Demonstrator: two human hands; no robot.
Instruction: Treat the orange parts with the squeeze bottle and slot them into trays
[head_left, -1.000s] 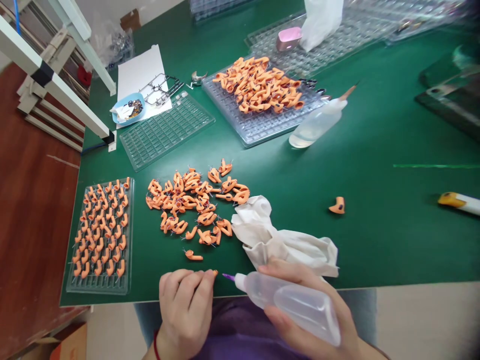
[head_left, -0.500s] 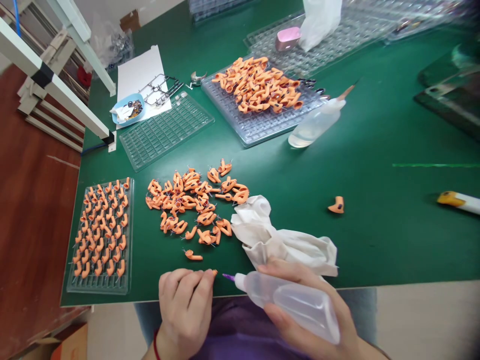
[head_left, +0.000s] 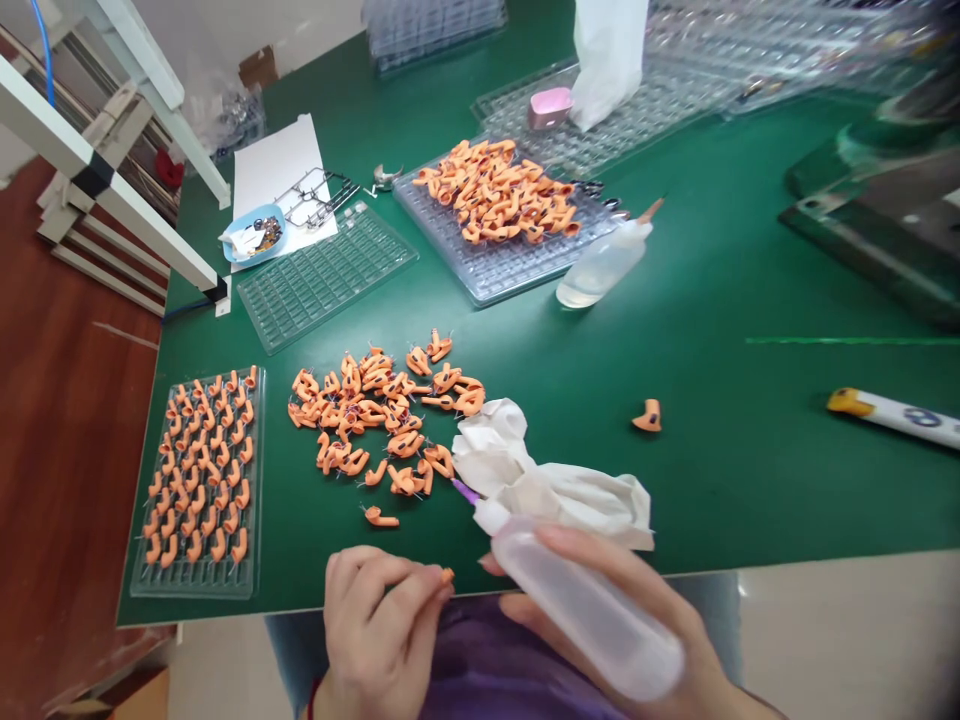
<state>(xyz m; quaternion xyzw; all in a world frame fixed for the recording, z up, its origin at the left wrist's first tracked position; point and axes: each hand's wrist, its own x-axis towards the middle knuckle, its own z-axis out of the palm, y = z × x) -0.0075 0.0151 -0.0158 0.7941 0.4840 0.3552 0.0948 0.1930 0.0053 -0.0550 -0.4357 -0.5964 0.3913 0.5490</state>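
Near the table's front edge, my left hand [head_left: 386,625] pinches a small orange piece [head_left: 448,576], mostly hidden by the fingers. My right hand [head_left: 622,610] is wrapped round a translucent squeeze bottle [head_left: 589,620], whose purple tip points up and left beside a crumpled white cloth [head_left: 555,480]. One loose orange part [head_left: 381,517] lies just above my left hand. Behind it is a scattered pile of orange bent parts [head_left: 367,410]. A clear tray [head_left: 256,470] at the left holds rows of similar parts.
A stacked tray [head_left: 480,285] bears a heap of orange parts, with a second bottle [head_left: 604,265] beside it. An empty tray [head_left: 322,275], blue dish [head_left: 281,240] and pink box [head_left: 550,107] lie farther back. A single orange part [head_left: 648,416] and a white-and-yellow tube [head_left: 900,415] are at right.
The bottle in my right hand has tilted, its tip rising away from the orange piece. My left hand has shifted slightly right and down. The view has also shifted slightly.
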